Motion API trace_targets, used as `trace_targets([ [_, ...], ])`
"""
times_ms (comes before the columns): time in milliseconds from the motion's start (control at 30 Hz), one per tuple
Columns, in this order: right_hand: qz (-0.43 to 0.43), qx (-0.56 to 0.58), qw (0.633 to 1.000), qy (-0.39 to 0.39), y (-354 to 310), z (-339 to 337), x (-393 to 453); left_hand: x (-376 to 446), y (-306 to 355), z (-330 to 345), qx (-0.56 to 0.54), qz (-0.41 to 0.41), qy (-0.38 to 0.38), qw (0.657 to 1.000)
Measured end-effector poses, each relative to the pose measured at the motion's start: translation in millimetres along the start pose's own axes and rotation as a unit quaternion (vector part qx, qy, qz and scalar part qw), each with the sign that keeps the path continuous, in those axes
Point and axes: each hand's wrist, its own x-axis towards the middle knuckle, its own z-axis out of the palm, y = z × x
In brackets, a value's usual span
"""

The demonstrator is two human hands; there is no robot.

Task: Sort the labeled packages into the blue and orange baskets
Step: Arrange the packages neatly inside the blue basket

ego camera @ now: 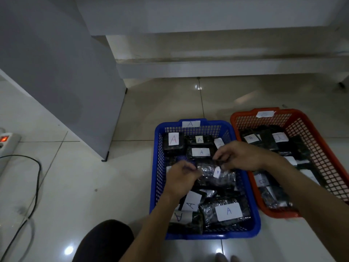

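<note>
blue basket (157, 167): on the tiled floor, tagged "A" at its far rim; packed with dark wrapped packages, all readable labels "A".
orange basket (321, 148): just beside the blue one on its right, rims close or touching, cannot tell which; its rim tag is blurred. Holds dark packages; the labels are too smeared to read with confidence.
held package (217, 174): shiny dark wrap with a small "A" label, above the middle of the blue basket, gripped at both ends. Judged to be mid-placement, matching the tag.
left hand (181, 180): fingers curled, pinching the package's left end; blurred, so the finger detail is unclear.
right hand (239, 156): reaches across from over the orange basket, fingertips pinching the package's upper right corner.
why 2 hands: judged to steady a floppy wrap while settling it flat, label up.
edges: basket walls stand higher than the load, so the package must drop in from above.
open room: the blue basket looks nearly full, little bare bottom showing. Open floor lies left and beyond.
hazards: power strip (7, 142) and cable (35, 186) lie well apart at far left.
</note>
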Motion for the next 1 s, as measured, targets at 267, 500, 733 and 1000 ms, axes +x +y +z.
trace_targets([
  [267, 0.038, -0.227, 0.972, -0.053, -17, 15, 21, 0, -11, -1, 0.168, 0.015, -0.001, 0.986],
  [500, -0.036, -0.158, 0.985, 0.059, -43, 20, 31, -8, 0, -47, 0.225, 0.103, 0.144, 0.958],
  [733, -0.002, -0.213, 0.966, 0.148, -97, 114, 71, -4, -6, -91, 0.171, 0.081, 0.218, 0.957],
  [1000, 0.09, -0.212, 0.951, 0.205, -105, 133, 92, -10, -19, -108, -0.101, -0.073, -0.001, 0.992],
])
